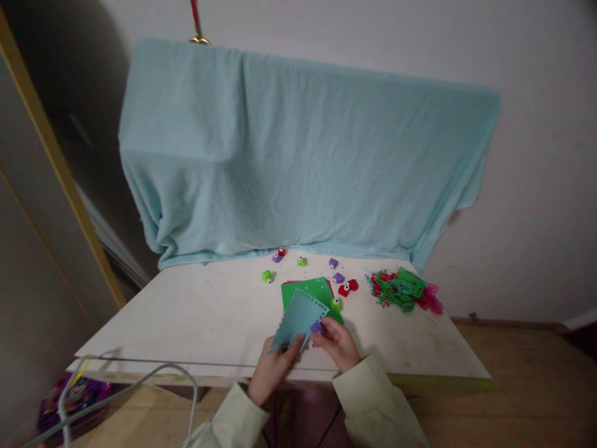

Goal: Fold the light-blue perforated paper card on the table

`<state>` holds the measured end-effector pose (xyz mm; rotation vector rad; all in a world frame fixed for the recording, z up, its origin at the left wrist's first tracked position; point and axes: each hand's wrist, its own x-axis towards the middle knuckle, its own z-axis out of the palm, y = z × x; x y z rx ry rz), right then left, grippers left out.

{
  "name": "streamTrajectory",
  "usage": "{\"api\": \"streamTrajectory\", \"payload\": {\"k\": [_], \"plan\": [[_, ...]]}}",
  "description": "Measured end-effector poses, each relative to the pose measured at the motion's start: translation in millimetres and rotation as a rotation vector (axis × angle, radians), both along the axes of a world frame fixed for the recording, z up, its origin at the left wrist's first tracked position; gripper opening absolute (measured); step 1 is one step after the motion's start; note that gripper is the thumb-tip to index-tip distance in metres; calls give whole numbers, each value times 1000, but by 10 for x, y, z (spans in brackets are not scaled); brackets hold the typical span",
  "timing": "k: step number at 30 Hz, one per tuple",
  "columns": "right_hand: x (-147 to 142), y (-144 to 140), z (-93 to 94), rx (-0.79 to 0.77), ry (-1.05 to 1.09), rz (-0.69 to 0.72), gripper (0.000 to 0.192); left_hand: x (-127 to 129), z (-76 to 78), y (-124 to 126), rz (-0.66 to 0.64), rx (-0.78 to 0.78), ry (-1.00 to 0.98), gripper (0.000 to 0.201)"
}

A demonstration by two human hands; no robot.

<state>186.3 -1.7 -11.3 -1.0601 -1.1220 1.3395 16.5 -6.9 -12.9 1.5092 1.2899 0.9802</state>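
Note:
My left hand grips the lower corner of a light blue paper sheet with a punched edge, held over the near part of the white table. My right hand holds a small purple craft punch against the sheet's right edge. Beneath the blue sheet lies a green sheet on top of a red one. A green punch sits just beyond my right hand.
Several small punches lie scattered at the back: green, purple, red. A heap of green and pink paper scraps lies at the right. A light blue cloth hangs behind. White cables cross the lower left.

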Motion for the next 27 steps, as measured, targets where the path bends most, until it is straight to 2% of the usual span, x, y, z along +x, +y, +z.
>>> {"api": "streamTrajectory", "payload": {"k": [10,27], "plan": [[0,4,5,-8,28,19,34,4,30,3,5,10,2,41],[-10,22,-38,24,-12,13,31,15,-56,12,18,-17,-33,40]]}}
